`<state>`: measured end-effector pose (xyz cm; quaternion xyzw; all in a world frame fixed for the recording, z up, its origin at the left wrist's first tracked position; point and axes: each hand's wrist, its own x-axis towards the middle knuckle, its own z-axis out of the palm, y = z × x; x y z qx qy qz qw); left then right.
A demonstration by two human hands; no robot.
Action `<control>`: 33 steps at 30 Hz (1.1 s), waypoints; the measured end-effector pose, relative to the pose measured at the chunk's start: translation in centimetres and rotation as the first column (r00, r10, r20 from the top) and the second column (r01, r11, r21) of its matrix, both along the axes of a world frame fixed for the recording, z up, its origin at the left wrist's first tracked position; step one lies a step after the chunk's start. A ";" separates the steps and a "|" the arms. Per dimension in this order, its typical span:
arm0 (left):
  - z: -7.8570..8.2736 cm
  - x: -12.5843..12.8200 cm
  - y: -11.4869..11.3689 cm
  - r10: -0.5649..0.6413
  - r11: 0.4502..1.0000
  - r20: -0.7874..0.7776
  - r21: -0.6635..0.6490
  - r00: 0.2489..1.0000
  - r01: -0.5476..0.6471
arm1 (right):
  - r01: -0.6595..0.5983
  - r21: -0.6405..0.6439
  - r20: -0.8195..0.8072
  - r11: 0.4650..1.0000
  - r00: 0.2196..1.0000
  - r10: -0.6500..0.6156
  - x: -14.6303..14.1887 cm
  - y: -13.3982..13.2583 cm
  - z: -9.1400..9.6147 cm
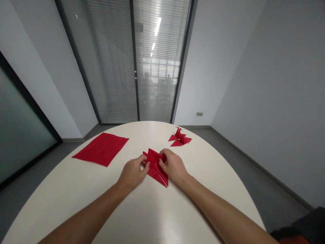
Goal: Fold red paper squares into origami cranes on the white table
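Observation:
A partly folded piece of red origami paper (155,162) lies between my hands over the middle of the table. It has a pointed lower end with a slit down its centre, and a raised flap at the top. My left hand (134,170) pinches its left edge between thumb and fingers. On the other side, my right hand (174,165) grips the right edge, with the thumb on top and the fingertips partly hidden behind the paper.
A flat stack or sheet of red paper (103,149) lies at the left of the round white table (142,213). Several folded red paper cranes (180,138) cluster near the far right edge. Beyond stand a glass partition with blinds (111,67) and a grey wall (284,101).

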<state>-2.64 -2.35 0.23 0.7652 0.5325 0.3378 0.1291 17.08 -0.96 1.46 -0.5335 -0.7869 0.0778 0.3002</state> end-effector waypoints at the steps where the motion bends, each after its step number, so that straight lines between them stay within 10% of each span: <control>1: 0.0 0.0 0.0 0.005 1.000 -0.006 -0.003 1.000 -0.005 | 0.003 -0.010 -0.001 1.000 1.000 -0.003 0.0 -0.1 0.1; 23: -0.5 -0.3 0.1 -0.161 0.986 -0.115 0.023 0.980 0.165 | -0.037 0.075 -0.111 0.997 0.993 0.045 -0.4 0.3 0.4; 33: -0.1 -0.2 0.2 0.036 0.997 -0.039 -0.071 0.999 -0.039 | -0.030 -0.055 -0.369 0.998 0.930 0.008 0.2 0.6 -0.3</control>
